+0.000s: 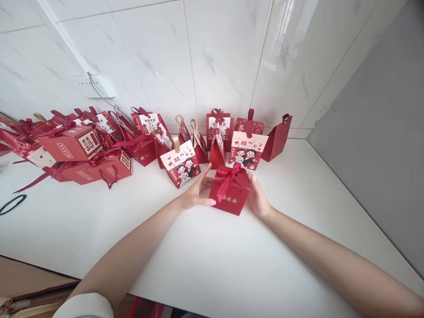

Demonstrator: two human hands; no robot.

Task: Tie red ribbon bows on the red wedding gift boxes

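Observation:
A red gift box with a dark red ribbon bow on top and gold lettering on its front is between my two hands. My left hand grips its left side, thumb at the front and fingers toward the back. Against the right side of the box lies my right hand, its far fingers partly hidden behind it. Just behind stand a couple-print gift box with a gold loop, at the left, and another couple-print box with a red loop, at the right.
Several red gift boxes stand along the tiled wall. More are piled at the left, among them a box with a white label. A black ring lies at the white table's left edge. A grey panel bounds the right side.

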